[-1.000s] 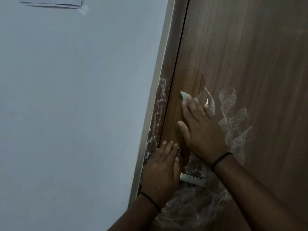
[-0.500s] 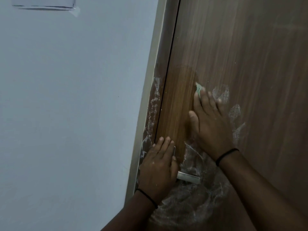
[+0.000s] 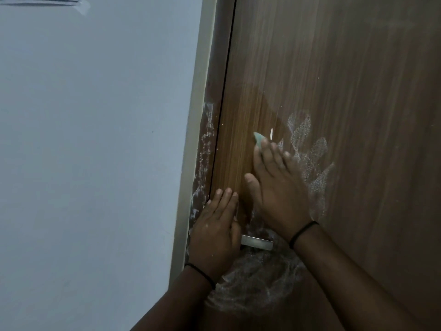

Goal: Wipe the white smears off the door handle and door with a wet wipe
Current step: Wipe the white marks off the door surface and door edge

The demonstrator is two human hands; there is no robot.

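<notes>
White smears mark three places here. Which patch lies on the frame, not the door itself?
The narrow vertical streak on the door frame, left of the gap; the other patches lie on the door.

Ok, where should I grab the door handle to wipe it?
Probably grip the free end of the door handle, coming from the right. It is a flat metal bar that sticks out rightward, and the left hand covers its other end.
</notes>
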